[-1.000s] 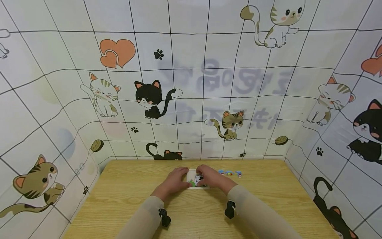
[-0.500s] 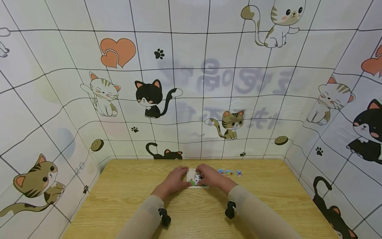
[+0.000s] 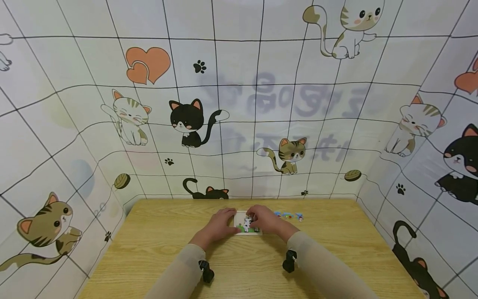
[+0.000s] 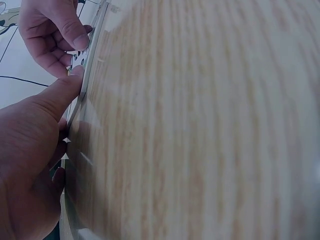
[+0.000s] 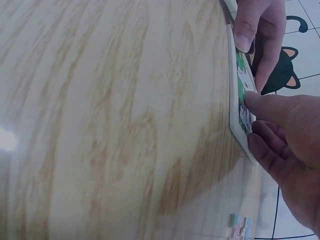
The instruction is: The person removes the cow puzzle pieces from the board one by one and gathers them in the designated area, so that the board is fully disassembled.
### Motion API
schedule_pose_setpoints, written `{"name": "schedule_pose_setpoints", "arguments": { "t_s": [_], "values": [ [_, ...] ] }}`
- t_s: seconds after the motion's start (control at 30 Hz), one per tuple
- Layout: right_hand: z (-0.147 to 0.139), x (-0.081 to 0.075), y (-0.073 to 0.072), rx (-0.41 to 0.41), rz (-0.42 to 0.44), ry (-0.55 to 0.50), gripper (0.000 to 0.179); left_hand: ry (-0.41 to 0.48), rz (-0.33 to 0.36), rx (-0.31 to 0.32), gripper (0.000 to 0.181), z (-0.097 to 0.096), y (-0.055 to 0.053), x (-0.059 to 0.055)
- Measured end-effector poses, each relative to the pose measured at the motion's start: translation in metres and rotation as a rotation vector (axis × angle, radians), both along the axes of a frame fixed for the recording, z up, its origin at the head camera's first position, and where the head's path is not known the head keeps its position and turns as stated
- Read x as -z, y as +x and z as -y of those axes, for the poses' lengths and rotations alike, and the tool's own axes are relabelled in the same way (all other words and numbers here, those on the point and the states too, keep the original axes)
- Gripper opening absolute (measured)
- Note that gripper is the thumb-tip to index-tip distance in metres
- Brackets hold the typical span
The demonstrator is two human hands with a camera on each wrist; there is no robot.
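Note:
A small puzzle board with a pale rim lies on the wooden table between the two hands. Its picture shows a black-and-white cow over green grass. The left hand holds the board at its left side, thumb on the near rim and fingers along the left edge. Over the board's right part, the right hand pinches a puzzle piece down in the picture, its thumb and curled fingers covering most of it. In the right wrist view, the right thumb lies on the picture and the left thumb on the rim.
Several loose blue and multicoloured puzzle pieces lie in a row right of the board. The wooden table ends at a cloth wall printed with cats. Each sleeve has a black wrist camera strapped on.
The right hand has shifted slightly right and its thumb has drawn back a little, so more of the cow picture shows. The left hand keeps its place on the board.

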State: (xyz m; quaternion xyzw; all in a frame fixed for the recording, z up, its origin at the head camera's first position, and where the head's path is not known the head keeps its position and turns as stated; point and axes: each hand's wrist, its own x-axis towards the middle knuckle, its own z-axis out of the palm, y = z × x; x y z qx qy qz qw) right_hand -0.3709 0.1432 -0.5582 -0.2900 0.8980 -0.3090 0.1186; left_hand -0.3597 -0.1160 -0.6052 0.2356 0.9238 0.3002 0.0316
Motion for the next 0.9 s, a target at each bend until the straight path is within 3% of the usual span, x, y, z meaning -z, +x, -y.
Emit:
{"name": "schedule_pose_setpoints", "arguments": {
  "t_s": [0.23,0.43,0.9],
  "values": [
    [-0.006,0.004,-0.001,-0.001,-0.096,0.004,0.041,0.011,0.0,0.0,0.081,-0.001,-0.001,0.001],
    [-0.011,-0.003,0.003,-0.018,-0.179,-0.007,0.038,0.016,0.002,-0.008,0.081,-0.002,-0.002,0.001],
    [-0.027,-0.017,0.012,-0.037,-0.208,-0.038,0.037,-0.027,0.009,-0.02,0.081,-0.005,0.008,-0.011]
  ]
}}
